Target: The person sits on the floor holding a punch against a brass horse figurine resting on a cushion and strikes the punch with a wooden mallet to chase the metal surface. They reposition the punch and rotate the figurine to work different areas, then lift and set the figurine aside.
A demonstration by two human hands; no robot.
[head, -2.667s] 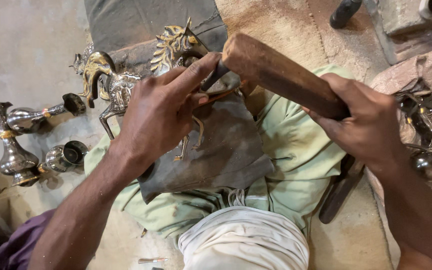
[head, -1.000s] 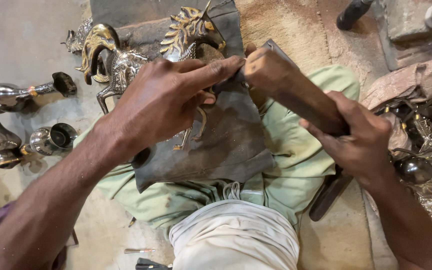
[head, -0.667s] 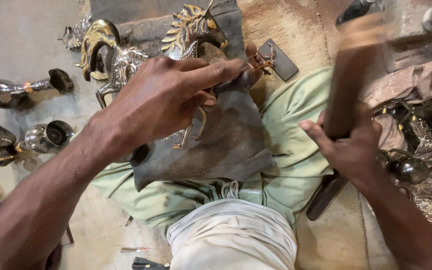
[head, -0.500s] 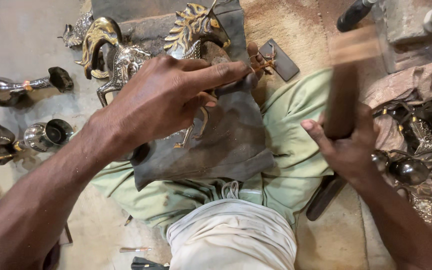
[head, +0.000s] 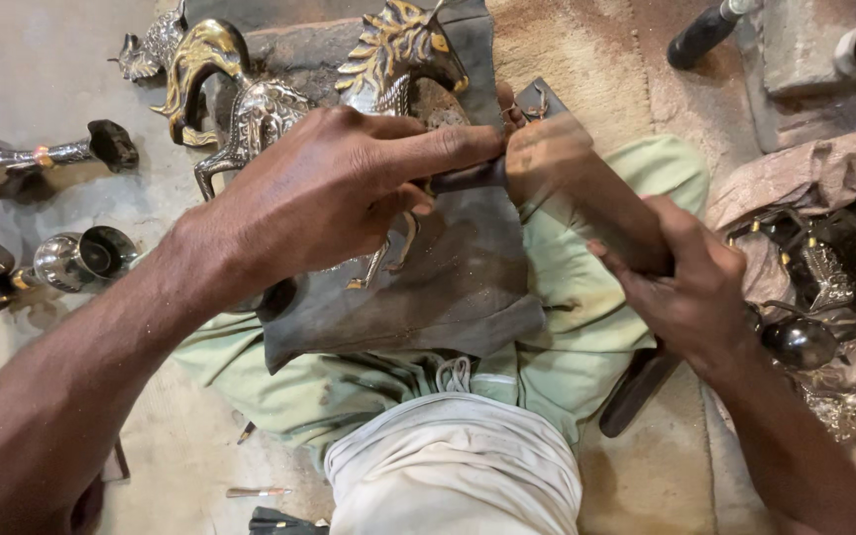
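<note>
My left hand grips a dark metal punch and presses it down on a brass horse figurine that lies on a dark grey cloth over my lap. My right hand is closed around a wooden mallet, whose blurred head sits at the punch's end. A small brass piece shows just above the mallet head.
Silver-coloured vases and cups lie on the floor at the left. A second ornate metal figurine rests behind my left hand. Wrapped metalware and a ladle crowd the right. A dark tool handle lies at the top right.
The mallet was raised upright beside my right knee half a second ago; it has now swung down and left onto the punch. My left hand stayed put.
</note>
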